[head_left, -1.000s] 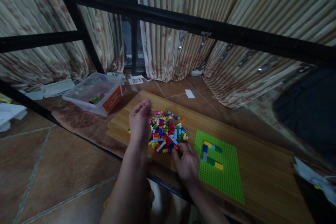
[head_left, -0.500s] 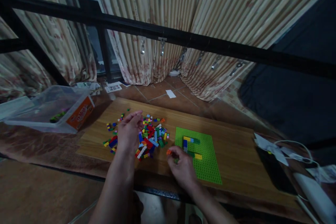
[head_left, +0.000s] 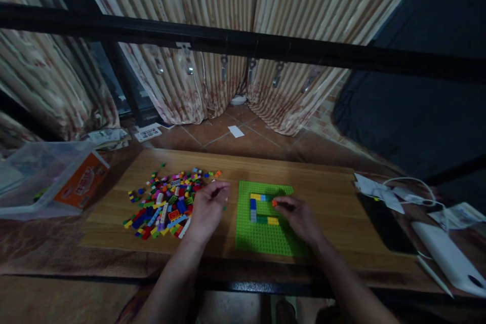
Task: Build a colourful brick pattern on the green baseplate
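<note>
My right hand (head_left: 299,216) pinches a small orange brick (head_left: 274,203) over the right part of the green baseplate (head_left: 261,241). On that plate, blue, grey, green and yellow bricks (head_left: 253,210) form a shape with its right side open, and the orange brick is at the end of its upper row. My left hand (head_left: 208,208) is between the loose bricks and the plate, thumb and fingers closed together; whatever is in them is too small to make out. A heap of loose coloured bricks (head_left: 159,210) lies to its left, partly hidden by the hand.
All this lies on a wooden board (head_left: 334,187). A clear plastic box (head_left: 23,207) with an orange label is at the left. Papers (head_left: 379,192), a cable and a white device (head_left: 448,258) lie at the right. A black rail (head_left: 228,35) crosses before the curtains.
My right hand has carried the orange brick from the plate's left edge to the end of the upper row. My left hand has moved right, off the heap. The view has turned right.
</note>
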Demonstrator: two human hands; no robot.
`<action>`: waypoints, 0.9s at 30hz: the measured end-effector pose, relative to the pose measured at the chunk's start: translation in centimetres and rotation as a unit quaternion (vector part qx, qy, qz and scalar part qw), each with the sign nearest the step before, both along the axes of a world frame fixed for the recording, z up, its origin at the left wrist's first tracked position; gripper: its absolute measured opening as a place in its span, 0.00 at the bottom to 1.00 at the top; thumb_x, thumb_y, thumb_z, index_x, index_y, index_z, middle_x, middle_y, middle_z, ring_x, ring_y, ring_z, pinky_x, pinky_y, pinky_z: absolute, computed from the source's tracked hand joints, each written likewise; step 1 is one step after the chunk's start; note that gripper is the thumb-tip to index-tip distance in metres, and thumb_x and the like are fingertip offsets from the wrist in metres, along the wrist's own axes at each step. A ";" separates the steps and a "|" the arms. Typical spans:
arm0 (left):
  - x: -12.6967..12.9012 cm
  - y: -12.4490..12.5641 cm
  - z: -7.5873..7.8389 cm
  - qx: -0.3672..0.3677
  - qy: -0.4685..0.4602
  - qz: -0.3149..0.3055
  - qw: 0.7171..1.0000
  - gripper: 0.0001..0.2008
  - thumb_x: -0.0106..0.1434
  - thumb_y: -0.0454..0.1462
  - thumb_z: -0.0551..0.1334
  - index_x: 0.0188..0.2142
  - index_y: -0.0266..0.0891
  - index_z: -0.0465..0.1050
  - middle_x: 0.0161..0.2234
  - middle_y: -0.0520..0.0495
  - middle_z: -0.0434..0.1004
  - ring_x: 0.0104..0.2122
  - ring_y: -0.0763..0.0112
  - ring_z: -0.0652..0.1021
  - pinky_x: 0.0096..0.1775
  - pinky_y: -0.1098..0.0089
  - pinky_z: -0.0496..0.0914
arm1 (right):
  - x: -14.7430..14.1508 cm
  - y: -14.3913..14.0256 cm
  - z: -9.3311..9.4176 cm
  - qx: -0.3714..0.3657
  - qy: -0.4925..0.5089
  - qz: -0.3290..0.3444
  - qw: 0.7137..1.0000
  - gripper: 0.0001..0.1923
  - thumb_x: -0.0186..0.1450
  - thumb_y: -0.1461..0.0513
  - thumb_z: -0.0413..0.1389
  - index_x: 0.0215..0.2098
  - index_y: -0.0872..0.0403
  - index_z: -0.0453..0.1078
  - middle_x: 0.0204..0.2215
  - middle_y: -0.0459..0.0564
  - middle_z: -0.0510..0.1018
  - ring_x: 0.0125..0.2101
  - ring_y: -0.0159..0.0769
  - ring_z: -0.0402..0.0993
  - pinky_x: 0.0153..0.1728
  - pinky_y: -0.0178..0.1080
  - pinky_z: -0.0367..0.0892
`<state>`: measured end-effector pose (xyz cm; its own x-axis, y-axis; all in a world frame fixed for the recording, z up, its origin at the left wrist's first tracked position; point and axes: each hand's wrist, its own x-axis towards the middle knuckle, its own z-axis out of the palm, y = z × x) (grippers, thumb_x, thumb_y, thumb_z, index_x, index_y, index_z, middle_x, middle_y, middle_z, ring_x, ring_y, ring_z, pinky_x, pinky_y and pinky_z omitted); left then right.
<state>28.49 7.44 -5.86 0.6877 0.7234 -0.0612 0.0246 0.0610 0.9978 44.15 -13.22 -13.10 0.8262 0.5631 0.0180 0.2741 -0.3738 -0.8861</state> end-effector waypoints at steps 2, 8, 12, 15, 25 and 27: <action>0.4 -0.7 -0.2 0.045 0.020 -0.046 0.998 0.09 0.55 0.40 0.62 0.32 0.38 0.78 0.23 0.51 0.73 0.24 0.73 0.72 0.28 0.74 0.65 | -0.1 0.4 0.1 -0.038 -0.024 0.008 0.999 0.11 0.56 0.56 0.59 0.36 0.50 0.77 0.36 0.48 0.76 0.35 0.38 0.72 0.40 0.42 0.67; 0.6 -1.3 0.1 0.120 0.059 -0.099 0.986 0.08 0.57 0.39 0.60 0.31 0.40 0.78 0.21 0.53 0.72 0.27 0.69 0.73 0.33 0.71 0.66 | 0.2 0.9 0.4 -0.075 -0.073 0.008 0.994 0.10 0.57 0.57 0.58 0.36 0.49 0.77 0.34 0.47 0.74 0.32 0.34 0.69 0.37 0.39 0.65; 0.7 -1.2 0.1 0.127 0.084 -0.099 0.983 0.09 0.58 0.40 0.60 0.33 0.40 0.78 0.21 0.53 0.71 0.27 0.68 0.73 0.34 0.70 0.66 | 0.2 1.0 0.2 -0.074 -0.073 -0.009 0.994 0.10 0.56 0.57 0.58 0.34 0.50 0.77 0.32 0.46 0.74 0.29 0.33 0.68 0.34 0.37 0.65; 0.7 -1.2 0.1 0.130 0.087 -0.102 0.982 0.10 0.58 0.40 0.59 0.34 0.40 0.78 0.23 0.52 0.73 0.28 0.68 0.74 0.34 0.70 0.66 | 0.1 0.9 0.2 -0.075 -0.076 -0.020 0.994 0.10 0.55 0.58 0.58 0.34 0.51 0.76 0.31 0.46 0.74 0.28 0.32 0.68 0.33 0.37 0.66; 0.7 -1.1 0.0 0.145 0.088 -0.097 0.981 0.10 0.57 0.41 0.60 0.34 0.41 0.79 0.24 0.52 0.75 0.28 0.67 0.74 0.33 0.70 0.66 | 0.7 0.4 0.8 -0.076 -0.056 -0.035 0.995 0.10 0.57 0.56 0.58 0.34 0.52 0.75 0.32 0.47 0.78 0.31 0.35 0.73 0.35 0.39 0.68; 0.7 -1.0 -0.1 0.143 0.088 -0.098 0.981 0.10 0.57 0.41 0.61 0.34 0.41 0.79 0.23 0.52 0.74 0.28 0.67 0.74 0.34 0.70 0.66 | 0.8 0.6 0.9 -0.082 -0.060 -0.033 0.994 0.11 0.58 0.55 0.57 0.34 0.52 0.76 0.32 0.48 0.78 0.32 0.35 0.74 0.36 0.40 0.68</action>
<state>29.15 6.43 -5.95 0.8123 0.5832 -0.0062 0.1817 -0.2430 0.9528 44.96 -12.64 -12.24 0.8590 0.5110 0.0322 0.3448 -0.5309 -0.7741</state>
